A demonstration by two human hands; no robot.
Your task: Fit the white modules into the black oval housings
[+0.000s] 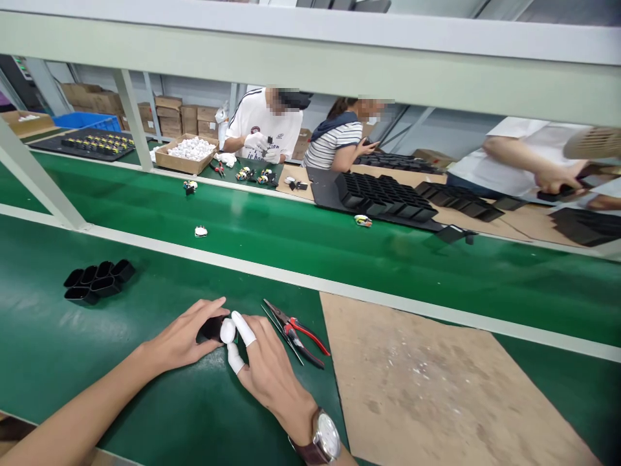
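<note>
Low over the green bench, my left hand (187,333) is wrapped round a dark housing (211,328). A round white piece (228,331) sits at the housing's right end. My right hand (264,362), with white covers on thumb and index finger, pinches that white piece from the right. Just right of it lie pliers with red and black handles (295,329) and thin tweezers (284,333), both on the bench.
Several black cups (99,282) stand at the left. A brown cardboard sheet (436,382) covers the right side. Beyond the pale rail (301,278) runs a green belt (272,239) with small parts. People work across it, near a box of white pieces (187,165).
</note>
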